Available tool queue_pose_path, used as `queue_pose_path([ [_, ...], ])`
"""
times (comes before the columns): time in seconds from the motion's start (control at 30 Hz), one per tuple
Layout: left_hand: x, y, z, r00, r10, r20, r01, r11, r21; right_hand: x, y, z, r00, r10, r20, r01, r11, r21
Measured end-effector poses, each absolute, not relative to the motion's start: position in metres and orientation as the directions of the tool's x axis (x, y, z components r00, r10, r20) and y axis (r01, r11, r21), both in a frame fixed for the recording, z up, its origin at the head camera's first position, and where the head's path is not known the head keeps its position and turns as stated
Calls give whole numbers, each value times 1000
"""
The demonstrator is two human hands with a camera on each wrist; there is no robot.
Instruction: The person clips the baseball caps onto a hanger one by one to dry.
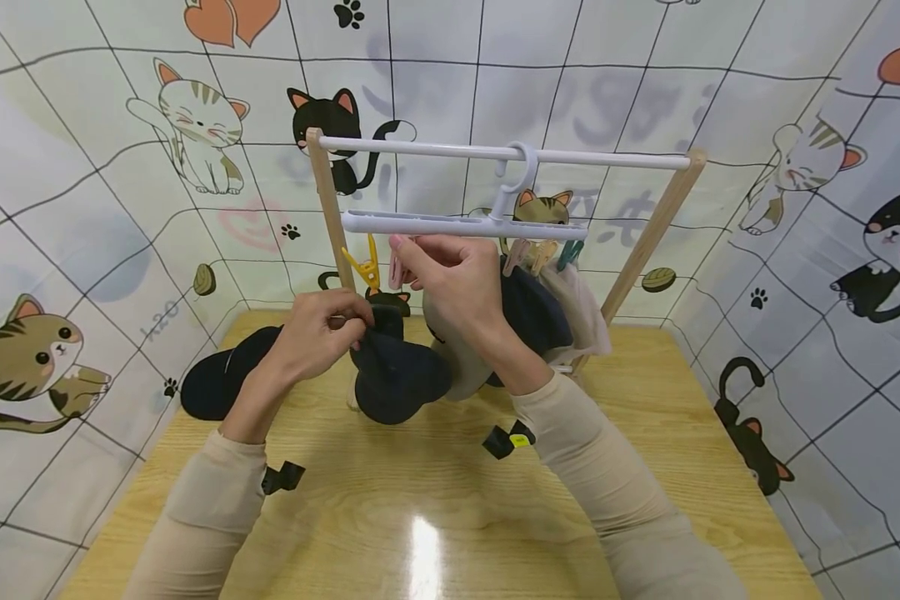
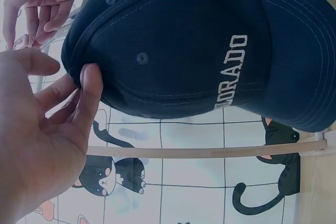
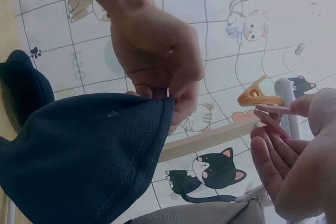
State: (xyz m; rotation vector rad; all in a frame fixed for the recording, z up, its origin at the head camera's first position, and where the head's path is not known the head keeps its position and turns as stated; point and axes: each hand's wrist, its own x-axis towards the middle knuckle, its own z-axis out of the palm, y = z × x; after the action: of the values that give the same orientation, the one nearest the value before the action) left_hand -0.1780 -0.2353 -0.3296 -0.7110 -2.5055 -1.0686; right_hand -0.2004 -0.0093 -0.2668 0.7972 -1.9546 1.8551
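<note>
A navy baseball cap (image 1: 401,379) with white lettering reading "ORADO" (image 2: 233,72) hangs from my left hand (image 1: 311,337). That hand pinches the cap's edge between thumb and fingers, below the hanger's left end. My right hand (image 1: 461,279) grips a pink clothespin (image 3: 273,114) just under the lilac hanger (image 1: 420,223). In the right wrist view, the clothespin's two legs lie between thumb and fingers, apart from the cap. Beside it, a yellow clothespin (image 1: 369,267) hangs on the hanger. My right hand partly covers a beige-grey cap (image 1: 465,375).
Pink, tan and green clothespins (image 1: 543,254) hold another navy cap (image 1: 536,312) and a pale cap (image 1: 585,308) at the hanger's right. The hanger hooks over a white rod (image 1: 420,148) on wooden posts (image 1: 656,225). A black cap (image 1: 221,379) lies on the table (image 1: 390,517) at left.
</note>
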Motion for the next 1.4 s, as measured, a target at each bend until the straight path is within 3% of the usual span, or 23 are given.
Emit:
queue_pose_path([
  [0.3, -183, -231, -320, -838, 419, 349, 532, 489, 691, -202, -7, -265, -779, -189, 597, -612, 25, -791],
  [0.77, -194, -231, -318, -812, 459, 361, 565, 461, 685, -202, -1, -265, -794, -232, 561, -594, 103, -798],
  [1.0, -201, -231, -317, -792, 461, 400, 605, 512, 610, -203, 2, -267, -773, -247, 584, -624, 134, -770],
  [1.4, -212, -232, -314, -808, 491, 327, 524, 344, 779, -205, 5, -268, -764, -267, 588, -636, 157, -755],
])
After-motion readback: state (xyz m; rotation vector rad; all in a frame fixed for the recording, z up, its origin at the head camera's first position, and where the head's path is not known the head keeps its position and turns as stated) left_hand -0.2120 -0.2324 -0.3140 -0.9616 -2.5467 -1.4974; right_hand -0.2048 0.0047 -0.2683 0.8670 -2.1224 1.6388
